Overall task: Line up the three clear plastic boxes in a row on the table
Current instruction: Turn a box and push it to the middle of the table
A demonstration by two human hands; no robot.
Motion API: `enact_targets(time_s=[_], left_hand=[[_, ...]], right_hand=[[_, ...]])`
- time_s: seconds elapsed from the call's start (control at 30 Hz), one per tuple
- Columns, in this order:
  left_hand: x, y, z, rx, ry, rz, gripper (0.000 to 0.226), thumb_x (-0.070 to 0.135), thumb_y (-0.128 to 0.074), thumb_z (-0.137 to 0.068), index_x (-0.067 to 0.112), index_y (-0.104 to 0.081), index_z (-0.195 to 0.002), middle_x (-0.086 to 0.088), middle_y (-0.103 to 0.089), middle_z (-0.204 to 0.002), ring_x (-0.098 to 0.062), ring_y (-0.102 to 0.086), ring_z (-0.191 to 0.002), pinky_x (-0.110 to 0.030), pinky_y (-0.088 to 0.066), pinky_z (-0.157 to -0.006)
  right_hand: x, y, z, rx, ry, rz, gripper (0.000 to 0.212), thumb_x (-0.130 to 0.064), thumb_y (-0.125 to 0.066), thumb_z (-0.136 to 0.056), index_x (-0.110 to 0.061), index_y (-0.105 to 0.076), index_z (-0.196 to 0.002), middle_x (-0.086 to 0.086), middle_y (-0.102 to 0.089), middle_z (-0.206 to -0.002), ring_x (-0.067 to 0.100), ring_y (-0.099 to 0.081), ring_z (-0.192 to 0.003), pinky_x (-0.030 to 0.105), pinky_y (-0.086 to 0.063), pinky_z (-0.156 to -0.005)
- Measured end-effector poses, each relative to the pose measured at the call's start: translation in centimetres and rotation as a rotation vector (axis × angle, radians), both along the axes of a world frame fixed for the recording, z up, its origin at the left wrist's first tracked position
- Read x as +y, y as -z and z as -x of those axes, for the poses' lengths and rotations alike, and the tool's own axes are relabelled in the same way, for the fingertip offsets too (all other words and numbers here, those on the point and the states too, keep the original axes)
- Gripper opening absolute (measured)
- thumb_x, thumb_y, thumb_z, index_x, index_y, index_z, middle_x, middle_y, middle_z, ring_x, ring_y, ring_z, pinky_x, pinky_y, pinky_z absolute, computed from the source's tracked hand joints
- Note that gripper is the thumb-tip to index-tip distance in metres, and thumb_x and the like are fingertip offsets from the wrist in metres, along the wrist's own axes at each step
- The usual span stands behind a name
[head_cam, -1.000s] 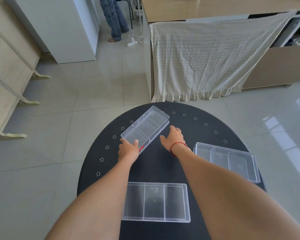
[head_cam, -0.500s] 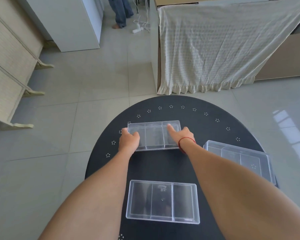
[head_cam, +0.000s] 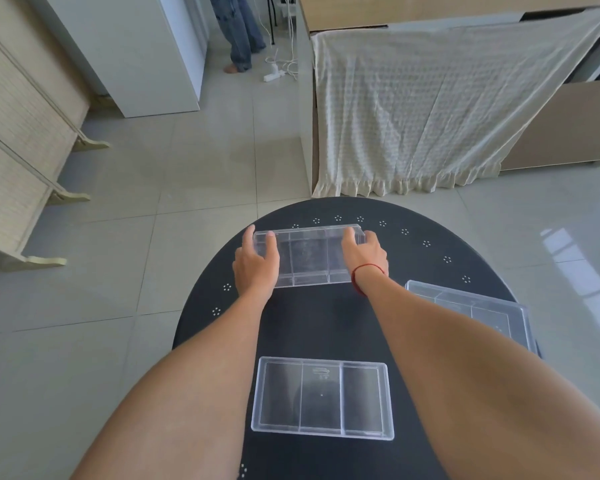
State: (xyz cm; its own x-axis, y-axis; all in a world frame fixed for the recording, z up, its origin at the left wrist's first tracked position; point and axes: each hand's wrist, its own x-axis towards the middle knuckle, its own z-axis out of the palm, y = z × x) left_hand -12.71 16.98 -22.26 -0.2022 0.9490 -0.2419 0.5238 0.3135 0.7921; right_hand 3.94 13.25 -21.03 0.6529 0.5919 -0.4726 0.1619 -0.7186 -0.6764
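**Far box held at both ends; two boxes yet to be brought into line**

The step in hand appears to be the placing of the first of the three clear plastic boxes. The far box [head_cam: 309, 256] is gripped at its two short ends, square to the viewer, near the far rim of the round black table [head_cam: 326, 323].

Taken from left to right: the left hand [head_cam: 255, 263] is clamped on the left end of the far box, its fingers curled over the top edge and the thumb apart on the outer side. The right hand [head_cam: 366, 256], with a red string [head_cam: 368, 270] at the wrist, is closed on the right end, fingers together over the top. Whether the box rests on the table or is lifted just clear cannot be told.

Relative to the far box, the near box [head_cam: 323, 398] lies well apart toward the viewer, roughly in line with it and parallel. The right box [head_cam: 475, 311] lies to the right and nearer, turned askew and partly hidden by the right forearm.

Judged from this, the far box is to be set down and released; then the right box would need to be straightened and brought into one line with the others.

Counted: three boxes, each of three compartments; two hands; one table.
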Motion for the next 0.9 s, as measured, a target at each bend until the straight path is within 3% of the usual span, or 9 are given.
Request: enact_targets(time_s=[0.1, 0.23, 0.33, 0.63, 0.73, 0.83, 0.9], left_hand=[[-0.8, -0.3, 0.4, -0.014, 0.022, 0.007, 0.051, 0.056, -0.037, -0.088, 0.039, -0.043, -0.135, -0.004, -0.046, -0.132, -0.022, -0.05, -0.108, -0.034, -0.037, -0.083], [-2.4, -0.7, 1.2, -0.028, 0.04, 0.009, 0.034, 0.051, -0.045, -0.088, 0.028, -0.057, -0.11, -0.003, -0.044, -0.119, -0.014, -0.051, -0.08, -0.03, -0.035, -0.072], [-4.0, -0.6, 1.8, -0.013, 0.07, -0.001, 0.022, 0.042, -0.056, -0.086, 0.022, -0.059, -0.093, -0.001, -0.042, -0.111, -0.008, -0.053, -0.072, -0.026, -0.038, -0.068], [-7.5, -0.1, 2.6, 0.101, 0.202, 0.105, 0.015, 0.029, -0.057, -0.083, 0.019, -0.062, -0.092, 0.001, -0.033, -0.108, -0.007, -0.049, -0.067, -0.023, -0.041, -0.057], [-8.3, 0.0, 2.9, 0.2, 0.252, 0.192, 0.01, 0.025, -0.058, -0.082, 0.019, -0.058, -0.09, 0.0, -0.03, -0.107, -0.012, -0.051, -0.067, -0.027, -0.046, -0.064], [-9.0, 0.2, 3.1, 0.245, 0.315, 0.245, 0.013, 0.025, -0.061, -0.081, 0.02, -0.055, -0.091, -0.001, -0.031, -0.109, -0.019, -0.056, -0.073, -0.03, -0.046, -0.068], [-9.3, 0.5, 3.2, 0.252, 0.354, 0.262, 0.021, 0.031, -0.066, -0.079, 0.02, -0.053, -0.092, -0.002, -0.031, -0.11, -0.022, -0.058, -0.078, -0.033, -0.048, -0.074]], right_hand=[[-0.7, -0.6, 0.5, 0.053, 0.024, -0.102, 0.059, -0.049, -0.039, -0.089, -0.026, -0.039, -0.144, 0.008, -0.05, -0.142, 0.032, -0.05, -0.126, 0.042, -0.039, -0.101], [-2.0, -0.9, 1.1, 0.177, 0.127, -0.151, 0.052, -0.05, -0.049, -0.086, -0.013, -0.049, -0.124, 0.008, -0.056, -0.126, 0.026, -0.054, -0.096, 0.034, -0.038, -0.081], [-3.5, -0.4, 1.7, 0.172, 0.09, -0.122, 0.052, -0.047, -0.057, -0.086, -0.008, -0.053, -0.121, 0.009, -0.056, -0.125, 0.022, -0.05, -0.092, 0.032, -0.036, -0.079], [-8.0, 0.8, 3.1, 0.091, -0.072, 0.013, 0.055, -0.033, -0.062, -0.086, -0.008, -0.049, -0.133, 0.012, -0.038, -0.14, 0.025, -0.054, -0.091, 0.032, -0.041, -0.079], [-8.8, 0.8, 3.4, 0.06, -0.113, 0.1, 0.059, -0.022, -0.067, -0.083, -0.009, -0.045, -0.137, 0.013, -0.036, -0.14, 0.032, -0.06, -0.104, 0.033, -0.045, -0.079], [-9.5, 1.3, 3.5, 0.027, -0.125, 0.119, 0.064, -0.015, -0.071, -0.081, -0.011, -0.042, -0.138, 0.014, -0.037, -0.139, 0.033, -0.062, -0.105, 0.034, -0.049, -0.077], [-9.8, 1.6, 3.4, 0.026, -0.121, 0.122, 0.067, -0.01, -0.072, -0.08, -0.012, -0.041, -0.139, 0.015, -0.037, -0.139, 0.034, -0.062, -0.106, 0.036, -0.053, -0.084]])
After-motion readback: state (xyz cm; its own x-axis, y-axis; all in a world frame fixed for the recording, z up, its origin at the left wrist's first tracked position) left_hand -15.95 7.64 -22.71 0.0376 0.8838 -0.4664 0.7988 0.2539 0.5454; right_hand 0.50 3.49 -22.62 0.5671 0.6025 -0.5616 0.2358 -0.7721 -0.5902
